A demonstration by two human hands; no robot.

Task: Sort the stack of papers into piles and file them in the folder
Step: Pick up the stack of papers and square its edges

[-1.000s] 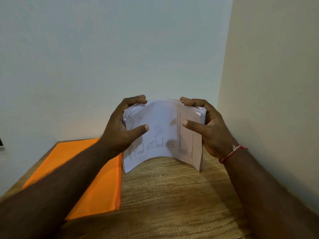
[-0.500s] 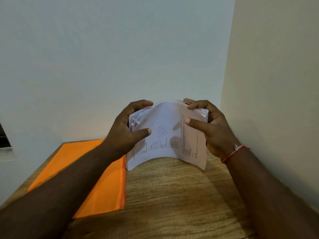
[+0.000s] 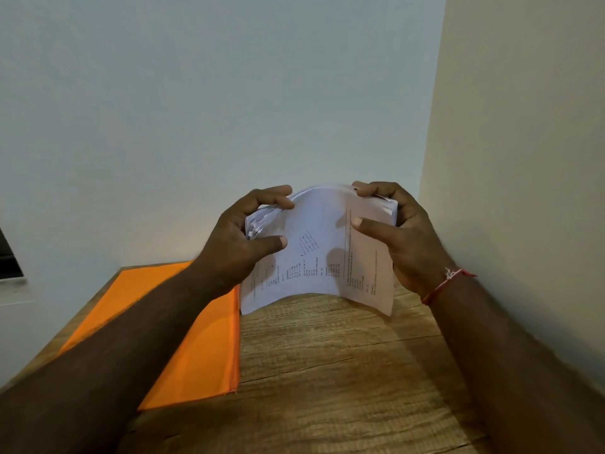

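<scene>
Sheets at the left edge of the stack of papers (image 3: 314, 257) have fanned apart since a second ago. In a pinching grip, the left hand (image 3: 235, 253) and the right hand (image 3: 409, 244) hold it arched over the worktop (image 3: 327, 371), beside the orange folder (image 3: 196, 339). Riffle slowly, with both pinches firm.

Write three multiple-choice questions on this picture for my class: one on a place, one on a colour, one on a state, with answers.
1. Where does the folder lie?
A) flat on the table
B) propped against the wall
C) in the right grip

2. What colour is the folder?
A) blue
B) orange
C) black

3. How is the stack of papers held?
A) lying flat
B) bowed between both grips
C) rolled up

Answers: 1 A, it rests on the wooden table; 2 B, its cover is bright orange; 3 B, left grip and right grip clamp opposite edges, arching the sheets.
</scene>
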